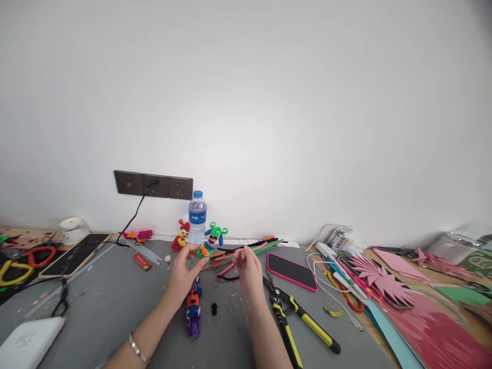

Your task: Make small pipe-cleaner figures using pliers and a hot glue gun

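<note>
A green, pink and blue pipe-cleaner figure (pixel 213 237) with curled loops on its head is upright in my left hand (pixel 182 274), pinched low between thumb and fingers. To its right my right hand (pixel 248 272) is raised with its fingers curled in together; whatever they hold, if anything, is hidden. Below my left hand lies a purple, blue and orange pipe-cleaner figure (pixel 194 312) on the grey mat (pixel 146 318). A small black piece (pixel 214 309) rests beside it. Behind the hands are a bundle of pipe cleaners (pixel 226 262) and a red and yellow figure (pixel 180 237).
A water bottle (pixel 198 218) stands against the wall. To the right are a pink-edged phone (pixel 292 271), yellow-black pliers (pixel 282 318), cables and pink paper (pixel 400 277). At left lie another phone (pixel 77 254), scissors (pixel 19 271), a red packet (pixel 142 261) and a white box (pixel 31 341).
</note>
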Motion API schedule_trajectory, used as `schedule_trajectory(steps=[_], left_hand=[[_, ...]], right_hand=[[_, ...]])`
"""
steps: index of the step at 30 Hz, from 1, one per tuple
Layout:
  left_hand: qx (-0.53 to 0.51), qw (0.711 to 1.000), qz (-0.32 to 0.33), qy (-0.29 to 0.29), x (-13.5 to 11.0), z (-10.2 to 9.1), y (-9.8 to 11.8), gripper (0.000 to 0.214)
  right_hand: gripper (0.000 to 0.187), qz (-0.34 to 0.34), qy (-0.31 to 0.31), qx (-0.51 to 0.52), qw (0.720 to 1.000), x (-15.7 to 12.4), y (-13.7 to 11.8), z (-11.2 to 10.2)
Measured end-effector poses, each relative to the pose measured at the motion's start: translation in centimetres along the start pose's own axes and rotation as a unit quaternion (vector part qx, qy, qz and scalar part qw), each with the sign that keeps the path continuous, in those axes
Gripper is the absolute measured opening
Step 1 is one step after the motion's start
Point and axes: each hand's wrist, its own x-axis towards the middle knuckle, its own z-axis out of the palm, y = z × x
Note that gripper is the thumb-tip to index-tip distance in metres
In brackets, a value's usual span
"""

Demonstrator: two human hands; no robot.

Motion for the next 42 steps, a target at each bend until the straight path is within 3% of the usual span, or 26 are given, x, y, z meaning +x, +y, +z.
schedule_trajectory(steps=[5,9,15,35,42], left_hand=[[0.013,0.999,0.025,-0.018,0.0,-0.1,0.0,0.023],[0.027,0.998,0.051,-0.021,0.1,0.1,-0.2,0.021],[0.035,0.993,0.11,-0.04,0.0,0.3,-0.5,0.014],[0.038,0.987,0.146,-0.053,0.1,0.3,-0.4,0.013],[0.043,0.989,0.129,-0.058,0.1,0.1,-0.2,0.013]], right_hand=[[0.041,-0.015,0.016,-0.024,0.999,0.3,0.3,-0.5],[0.036,0.019,-0.029,-0.053,0.998,0.1,0.5,-0.3],[0.034,-0.004,-0.101,-0.066,0.993,-0.5,0.2,0.5],[0.027,0.006,-0.085,-0.026,0.996,-0.3,0.8,0.2],[0.032,0.002,-0.084,-0.032,0.996,-0.4,0.6,0.4]])
